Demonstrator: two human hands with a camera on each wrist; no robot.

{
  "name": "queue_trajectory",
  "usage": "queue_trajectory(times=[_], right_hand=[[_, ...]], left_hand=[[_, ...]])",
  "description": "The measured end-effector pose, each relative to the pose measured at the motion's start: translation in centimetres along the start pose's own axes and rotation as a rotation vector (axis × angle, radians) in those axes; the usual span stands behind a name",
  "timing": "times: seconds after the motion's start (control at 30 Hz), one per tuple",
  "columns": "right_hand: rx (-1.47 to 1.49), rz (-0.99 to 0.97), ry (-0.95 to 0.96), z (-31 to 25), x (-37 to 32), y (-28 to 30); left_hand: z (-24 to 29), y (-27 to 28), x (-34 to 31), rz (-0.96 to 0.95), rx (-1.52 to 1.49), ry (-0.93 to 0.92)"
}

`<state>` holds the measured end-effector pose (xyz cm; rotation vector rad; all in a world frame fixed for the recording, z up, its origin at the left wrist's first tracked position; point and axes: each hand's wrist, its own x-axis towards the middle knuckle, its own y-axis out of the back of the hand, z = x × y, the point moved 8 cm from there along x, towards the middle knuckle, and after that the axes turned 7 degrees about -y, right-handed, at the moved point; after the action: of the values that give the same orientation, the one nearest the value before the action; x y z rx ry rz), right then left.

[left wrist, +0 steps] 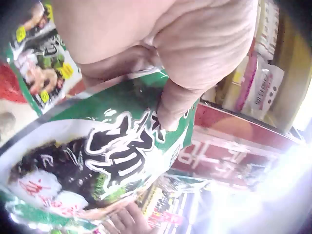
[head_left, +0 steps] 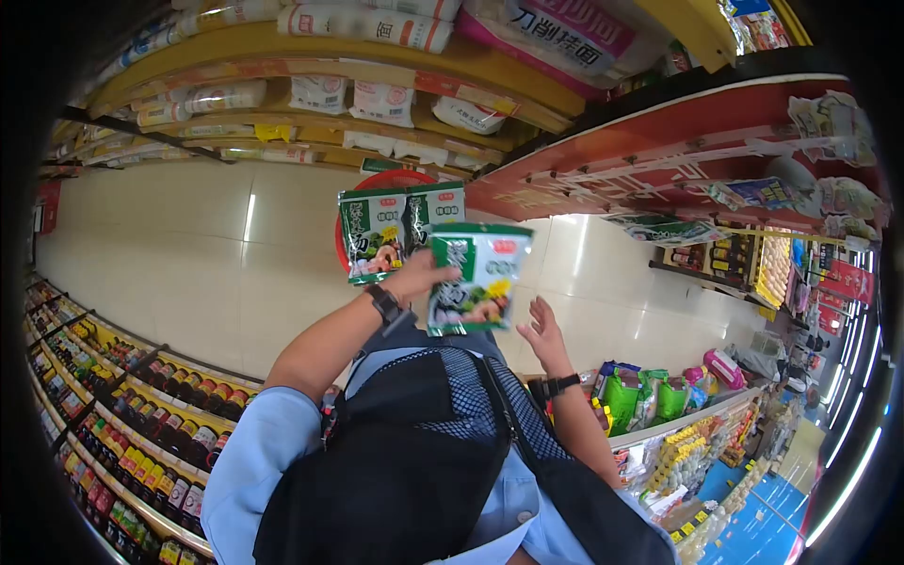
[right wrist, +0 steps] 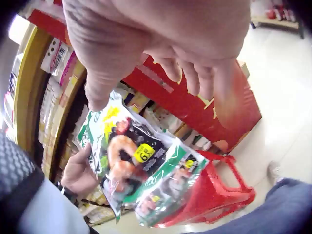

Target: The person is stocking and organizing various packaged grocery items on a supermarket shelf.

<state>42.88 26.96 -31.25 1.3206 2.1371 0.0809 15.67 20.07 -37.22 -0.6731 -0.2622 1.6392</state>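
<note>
Green-and-white, the front packet (head_left: pixel 480 280) is in your left hand (head_left: pixel 411 280), its fingers clamped on one side. Your right hand (head_left: pixel 548 341) is near the other side, fingers apart and holding nothing. Two similar packets (head_left: pixel 375 226) rest at the red basket (head_left: pixel 394 177), beyond your left hand.

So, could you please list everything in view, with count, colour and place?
Flat plastic packets: three, green-white, one held, two over the basket
Plastic basket: one, red, beneath packets
Glass-like bottles: many, mostly dark, lower-left shelves
Long wrapped packs: several, white, upper shelves
Lettered panel: one, red, upper right
Shiny tiled floor: one, pale, centre
Wristbands: two, black, both wrists
Left hand: one, bare, gripping a packet
Right hand: one, bare, open nearby
</note>
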Motion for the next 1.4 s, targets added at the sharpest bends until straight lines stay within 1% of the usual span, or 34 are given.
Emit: queue_trajectory(times=[0.03, 0.07, 0.1, 0.17, 0.23, 0.27, 0.3, 0.33, 0.37, 0.4, 0.43, 0.5, 0.53, 0.6, 0.63, 0.67, 0.7, 0.77, 0.83, 0.87, 0.9, 0.97, 1.03, 1.07, 1.1, 1.17, 1.2, 1.23, 1.27, 1.4], right_hand=[[0.197, -0.063, -0.041, -2.0, 0.7, -1.6], [0.394, -0.126, -0.081, -3.0, 1.2, -2.7], [0.357, -0.179, -0.178, -2.3, 1.9, -3.2], [0.272, -0.283, -0.372, -0.4, 2.9, -3.8], [0.364, -0.304, -0.359, -1.6, 2.3, -4.5], [0.431, -0.274, -0.349, -2.0, 1.8, -3.8], [0.501, -0.218, -0.326, -2.3, 1.4, -2.1], [0.465, -0.194, -0.344, -0.4, 1.3, -0.7], [0.471, -0.155, -0.297, 1.1, 1.5, 0.9], [0.516, -0.098, -0.288, 0.8, 1.0, 3.3], [0.563, -0.063, -0.288, 0.6, 0.1, 5.2], [0.615, 0.051, -0.312, 2.8, -1.3, 11.8], [0.638, 0.078, -0.33, 3.3, -1.6, 14.2], [0.65, 0.15, -0.236, 1.4, -2.3, 17.5], [0.685, 0.182, -0.185, 0.5, -2.4, 18.9], [0.669, 0.212, -0.167, 1.3, -1.9, 20.8], [0.651, 0.242, -0.152, 2.8, -0.8, 22.4], [0.644, 0.266, -0.104, 2.7, 0.7, 25.2], [0.676, 0.205, 0.018, -4.1, 0.5, 25.8], [0.605, 0.214, 0.0, -3.9, 1.6, 27.7], [0.585, 0.234, -0.009, -2.7, 3.4, 29.8], [0.618, 0.243, 0.103, -6.9, 4.9, 30.8], [0.44, 0.238, 0.063, -8.7, 6.1, 33.5], [0.424, 0.258, 0.03, -8.1, 7.7, 35.0], [0.45, 0.239, 0.106, -8.7, 9.1, 35.9], [0.546, 0.163, 0.222, -12.3, 9.2, 36.0], [0.546, 0.132, 0.229, -13.0, 9.8, 36.3], [0.545, 0.101, 0.236, -13.5, 10.4, 36.7], [0.543, 0.069, 0.244, -13.8, 11.1, 37.0], [0.387, 0.016, 0.12, -12.1, 13.9, 38.4]], left_hand=[[0.2, -1.9, -0.6, -0.055, -0.044, 0.049], [1.4, -3.8, -0.8, -0.1, -0.032, -0.033], [2.7, -4.8, -1.4, -0.061, -0.067, -0.015], [2.3, -4.3, -1.1, -0.093, 0.025, -0.008], [0.6, 1.5, -0.7, 0.097, -0.019, -0.03], [0.8, 5.8, -0.5, 0.111, 0.56, -0.069], [0.1, 10.5, -1.3, 0.36, 0.565, -0.132], [-0.6, 15.1, -2.6, 0.627, 0.563, -0.204], [-1.5, 19.2, -4.1, 0.874, 0.556, -0.275], [-5.8, 25.5, -4.0, 0.871, 0.755, -0.159], [-4.6, 25.8, -4.6, 0.891, 0.983, 0.002], [-8.8, 27.7, -3.9, 0.867, 1.038, 0.142], [-10.8, 29.1, -3.7, 0.825, 1.0, 0.231], [-12.8, 31.1, -3.8, 0.892, 1.021, -0.067], [-11.4, 30.2, -3.2, 0.918, 1.025, -0.218], [-14.0, 32.4, -2.8, 0.768, 1.093, 0.482], [-14.0, 32.2, -2.4, 0.776, 0.95, 0.385], [-13.8, 31.0, -3.0, 0.791, 0.665, 0.195], [-12.3, 28.3, -3.6, 0.794, 0.367, 0.122], [-11.7, 26.8, -4.4, 0.791, 0.219, 0.084], [-10.8, 25.2, -6.1, 0.842, 0.185, 0.124], [-8.6, 21.4, -8.2, 0.934, 0.111, 0.192], [-9.2, 20.0, -8.7, 0.83, -0.004, 0.034], [-9.3, 19.0, -9.4, 0.82, -0.003, 0.018], [-9.6, 17.6, -10.1, 0.813, -0.003, 0.003], [-10.2, 15.8, -11.8, 0.909, 0.042, 0.085], [-10.5, 14.5, -11.8, 0.866, 0.014, 0.064], [-10.9, 13.5, -11.9, 0.824, -0.013, 0.043], [-11.3, 12.9, -12.1, 0.821, 0.005, 0.059], [-10.7, 8.7, -12.2, 0.807, 0.036, 0.074]])
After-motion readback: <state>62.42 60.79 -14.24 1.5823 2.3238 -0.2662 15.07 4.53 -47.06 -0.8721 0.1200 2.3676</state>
